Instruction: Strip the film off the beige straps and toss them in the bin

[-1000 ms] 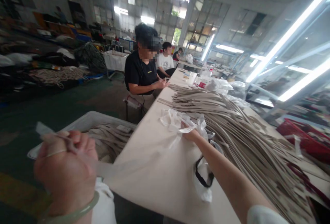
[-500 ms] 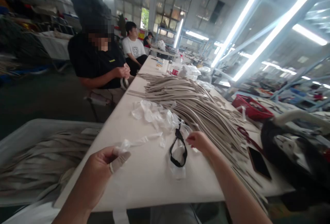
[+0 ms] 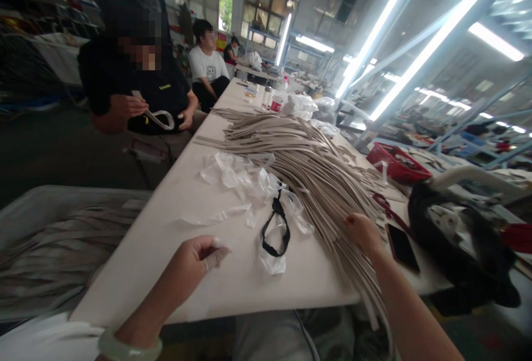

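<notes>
My left hand (image 3: 203, 256) hovers over the near left of the table, thumb and fingers pinched together. Pale wrapping covers some fingertips; whatever the pinch holds is too small to make out. My right hand (image 3: 363, 232) is at the right side of a long pile of grey-beige straps (image 3: 307, 164), its fingers curled against them. What lies inside those fingers is hidden. Between my hands a black loop of band (image 3: 286, 236) rests on the table, partly over clear film. Crumpled translucent plastic strips (image 3: 239, 175) lie behind it, short of the pile.
A phone (image 3: 402, 247), a black bag (image 3: 457, 239) and a red basket (image 3: 397, 164) stand right of the straps on the table (image 3: 166, 272). A bin (image 3: 54, 195) of straps is at lower left. A co-worker (image 3: 137, 89) sits at the left edge, holding a strap.
My right hand has moved right from beside the black loop onto the straps. The translucent strip has left my left hand and lies on the table. The co-worker's hands have spread apart.
</notes>
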